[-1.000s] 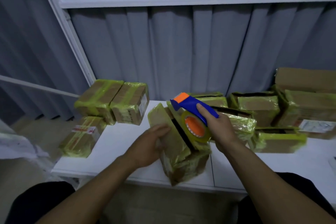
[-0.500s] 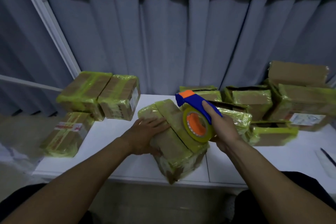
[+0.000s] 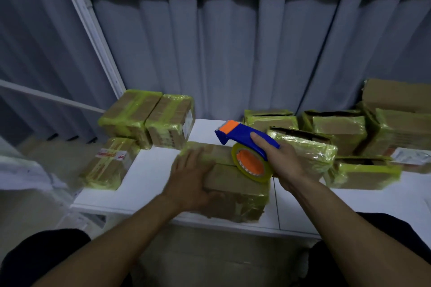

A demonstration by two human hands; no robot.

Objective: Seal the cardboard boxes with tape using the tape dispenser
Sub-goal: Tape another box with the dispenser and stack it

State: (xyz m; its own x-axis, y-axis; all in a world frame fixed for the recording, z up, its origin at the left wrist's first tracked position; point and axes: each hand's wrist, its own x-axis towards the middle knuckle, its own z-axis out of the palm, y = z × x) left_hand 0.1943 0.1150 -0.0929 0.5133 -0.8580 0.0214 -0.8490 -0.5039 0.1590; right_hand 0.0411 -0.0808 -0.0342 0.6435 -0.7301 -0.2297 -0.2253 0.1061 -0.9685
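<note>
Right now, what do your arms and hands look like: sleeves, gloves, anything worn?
The left forearm and right forearm are bare: no sleeves in view. The left hand and right hand show no gloves, watch or rings.

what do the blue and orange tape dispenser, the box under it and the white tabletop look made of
Blue and orange tape dispenser: likely moulded plastic, smooth, flat saturated colour. Brown box beneath it: cardboard, matte brown, wrapped in glossy yellowish tape that wrinkles and glints. White tabletop: smooth, even white, perhaps laminate or painted board; cannot tell which.
</note>
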